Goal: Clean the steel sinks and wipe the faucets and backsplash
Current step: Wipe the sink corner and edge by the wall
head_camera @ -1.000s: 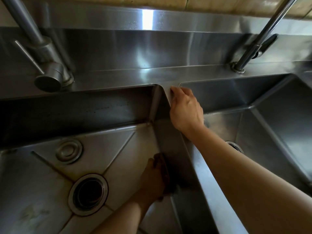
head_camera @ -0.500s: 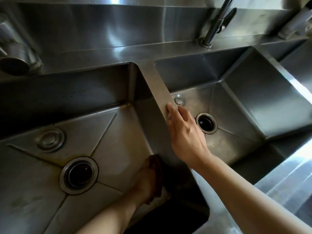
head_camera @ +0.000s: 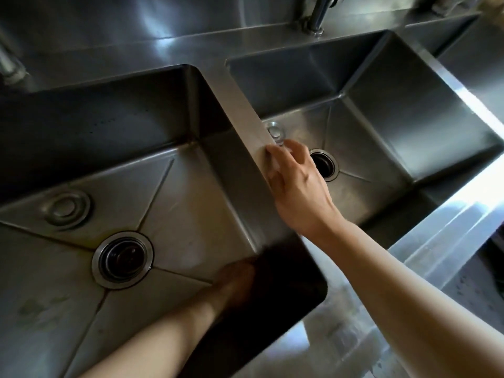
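Two steel sinks lie side by side below me. The left sink (head_camera: 174,203) has a round drain (head_camera: 122,259) and a capped fitting (head_camera: 66,207). The right sink (head_camera: 381,124) has its own drain (head_camera: 326,163) and a small cap (head_camera: 275,130). My right hand (head_camera: 297,186) rests on the divider (head_camera: 237,105) between them, fingers loosely laid over its edge. My left hand (head_camera: 234,282) is down in the left sink's near right corner, blurred and in deep shadow, gripping a dark pad against the wall. The backsplash (head_camera: 163,17) runs along the top.
A faucet base (head_camera: 316,21) stands behind the right sink and another faucet base (head_camera: 11,69) at the far left edge. A third basin (head_camera: 469,45) begins at the upper right. The bright steel front rim (head_camera: 425,257) runs along the lower right.
My right hand has slid toward me along the divider, from its back end to its middle. My left hand has stayed low at the left sink's wall. The view has pulled back and tilted down.
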Tool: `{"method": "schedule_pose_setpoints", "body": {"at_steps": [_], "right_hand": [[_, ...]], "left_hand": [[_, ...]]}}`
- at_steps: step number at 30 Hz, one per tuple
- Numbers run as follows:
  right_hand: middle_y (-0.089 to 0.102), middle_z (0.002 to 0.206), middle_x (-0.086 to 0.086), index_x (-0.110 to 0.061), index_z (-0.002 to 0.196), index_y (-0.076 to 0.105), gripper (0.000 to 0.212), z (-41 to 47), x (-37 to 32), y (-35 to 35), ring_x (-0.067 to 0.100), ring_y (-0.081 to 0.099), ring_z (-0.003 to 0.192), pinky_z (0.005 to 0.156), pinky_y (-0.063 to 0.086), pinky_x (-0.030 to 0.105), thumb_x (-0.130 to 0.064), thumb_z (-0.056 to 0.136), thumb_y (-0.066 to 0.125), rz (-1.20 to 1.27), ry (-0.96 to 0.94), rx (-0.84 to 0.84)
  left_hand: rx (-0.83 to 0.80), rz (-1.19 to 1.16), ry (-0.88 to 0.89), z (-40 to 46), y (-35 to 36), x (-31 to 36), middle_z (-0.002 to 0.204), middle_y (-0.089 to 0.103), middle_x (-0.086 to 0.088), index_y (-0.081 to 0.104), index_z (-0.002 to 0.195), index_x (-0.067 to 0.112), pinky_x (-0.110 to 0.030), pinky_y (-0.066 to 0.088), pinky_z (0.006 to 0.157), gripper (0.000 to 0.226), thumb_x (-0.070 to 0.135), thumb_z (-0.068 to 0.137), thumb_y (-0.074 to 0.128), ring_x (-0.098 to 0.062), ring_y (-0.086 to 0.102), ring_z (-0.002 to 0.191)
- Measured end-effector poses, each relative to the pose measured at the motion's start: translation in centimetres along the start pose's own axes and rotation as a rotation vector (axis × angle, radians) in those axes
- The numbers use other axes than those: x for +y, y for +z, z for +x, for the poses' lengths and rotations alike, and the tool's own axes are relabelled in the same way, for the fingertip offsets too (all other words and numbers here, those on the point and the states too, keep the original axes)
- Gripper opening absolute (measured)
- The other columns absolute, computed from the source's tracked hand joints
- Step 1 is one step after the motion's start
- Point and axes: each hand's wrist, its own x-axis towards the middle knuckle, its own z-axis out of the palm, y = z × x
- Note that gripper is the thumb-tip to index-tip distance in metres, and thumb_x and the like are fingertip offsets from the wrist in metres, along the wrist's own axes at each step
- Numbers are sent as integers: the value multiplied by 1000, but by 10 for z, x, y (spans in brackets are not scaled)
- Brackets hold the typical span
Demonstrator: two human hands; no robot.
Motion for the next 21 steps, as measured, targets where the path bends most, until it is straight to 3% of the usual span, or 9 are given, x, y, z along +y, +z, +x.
{"method": "schedule_pose_setpoints", "body": {"at_steps": [5, 9, 12, 18, 21], "right_hand": [[32, 146, 16, -19, 133, 48, 47, -14, -2, -6, 36, 46, 122, 87, 46, 39, -22, 87, 40, 3, 53, -23], [25, 149, 15, -19, 139, 40, 48, -17, -10, -5, 37, 41, 126, 89, 43, 38, -12, 91, 46, -35, 97, -44], [25, 150, 19, -12, 136, 45, 49, -22, -20, -7, 39, 34, 130, 95, 40, 43, -8, 87, 46, -53, 105, -22], [41, 139, 30, 1, 114, 63, 47, -36, -42, 8, 48, 37, 129, 99, 41, 55, -17, 80, 35, -114, -66, 48], [41, 142, 25, -1, 109, 67, 43, -44, -57, 19, 43, 35, 133, 101, 40, 51, -18, 85, 37, -149, -155, -58]], "left_hand": [[-45, 135, -54, 5, 9, 6, 133, 55, -9, 54, 129, 11, -33, 42, 101, 34, 23, 99, 42, -25, 53, 122], [-107, 121, -16, 1, 3, 5, 129, 55, -11, 50, 132, 15, -35, 44, 94, 37, 24, 97, 46, -30, 56, 116], [-118, 136, 6, -8, -2, 2, 129, 52, -13, 47, 130, 14, -40, 41, 95, 36, 26, 96, 46, -32, 52, 119], [-146, 70, -24, -39, 5, -31, 119, 59, -4, 55, 119, 24, -35, 44, 85, 44, 54, 95, 35, -29, 58, 111], [-98, 74, -58, -54, 10, -41, 119, 62, -1, 59, 115, 26, -29, 43, 83, 46, 57, 94, 34, -23, 59, 110]]}}
